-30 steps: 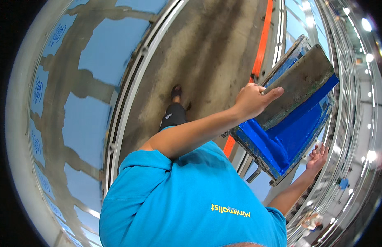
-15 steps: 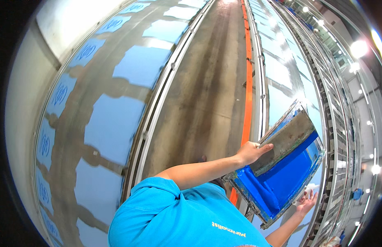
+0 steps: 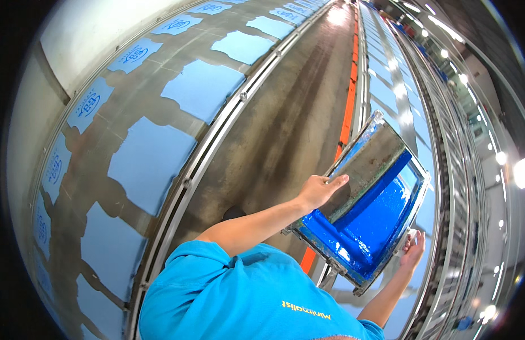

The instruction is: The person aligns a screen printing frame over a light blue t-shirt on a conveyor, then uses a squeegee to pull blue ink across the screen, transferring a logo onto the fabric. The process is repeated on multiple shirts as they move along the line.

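Note:
My left hand is closed on a broad, stained metal blade lying across the screen-print frame, which holds glossy blue ink and is tilted over the right-hand table. My right hand has curled fingers at the frame's lower right edge, around a small white fitting; part of its grip is hidden.
A long table with light-blue fabric pieces, some printed, runs along my left. A concrete aisle with an orange rail lies between it and the right table. Metal racks line the far right.
Since a second ago the view has lifted, showing more aisle and tables. The frame, still with both my hands at it, has shifted slightly left from half a second ago.

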A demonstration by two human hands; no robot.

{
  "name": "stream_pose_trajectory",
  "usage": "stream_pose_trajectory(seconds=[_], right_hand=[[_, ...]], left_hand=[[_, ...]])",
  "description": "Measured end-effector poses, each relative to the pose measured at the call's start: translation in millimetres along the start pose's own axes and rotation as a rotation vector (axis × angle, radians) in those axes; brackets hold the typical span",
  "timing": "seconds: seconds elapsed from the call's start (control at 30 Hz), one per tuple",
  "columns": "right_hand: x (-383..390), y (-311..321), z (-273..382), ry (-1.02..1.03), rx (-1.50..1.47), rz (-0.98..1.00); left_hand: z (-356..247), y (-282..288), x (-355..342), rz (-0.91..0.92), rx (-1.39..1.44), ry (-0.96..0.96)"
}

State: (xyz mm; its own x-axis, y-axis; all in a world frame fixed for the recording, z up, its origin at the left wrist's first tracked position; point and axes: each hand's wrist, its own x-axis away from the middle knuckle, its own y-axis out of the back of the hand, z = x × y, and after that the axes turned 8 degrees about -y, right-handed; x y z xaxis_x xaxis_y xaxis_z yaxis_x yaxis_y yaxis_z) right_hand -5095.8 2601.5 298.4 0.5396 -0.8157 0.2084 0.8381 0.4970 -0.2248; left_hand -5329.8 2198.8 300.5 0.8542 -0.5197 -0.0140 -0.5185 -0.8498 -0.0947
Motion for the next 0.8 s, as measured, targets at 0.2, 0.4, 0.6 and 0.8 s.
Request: stream_pose_trajectory(seconds=[0.2,0.4,0.6,0.8], right_hand=[[-33.7,15.4,-6.8,-0.011,0.013,-0.104],[11.7,57.8,21.8,0.011,0.023,-0.115],[17.8,23.3,23.9,0.026,0.028,-0.238],[-7.2,-26.9,34.4,0.018,0.042,-0.016]], left_hand=[[6.4,-28.7,4.3,-0.084,-0.108,0.021],[-1.6,-52.5,-11.9,0.028,-0.042,0.074],[-0.8,-27.4,-42.7,0.096,0.016,0.122],[-44.4,5.7,7.8,-0.071,-0.082,0.065]])
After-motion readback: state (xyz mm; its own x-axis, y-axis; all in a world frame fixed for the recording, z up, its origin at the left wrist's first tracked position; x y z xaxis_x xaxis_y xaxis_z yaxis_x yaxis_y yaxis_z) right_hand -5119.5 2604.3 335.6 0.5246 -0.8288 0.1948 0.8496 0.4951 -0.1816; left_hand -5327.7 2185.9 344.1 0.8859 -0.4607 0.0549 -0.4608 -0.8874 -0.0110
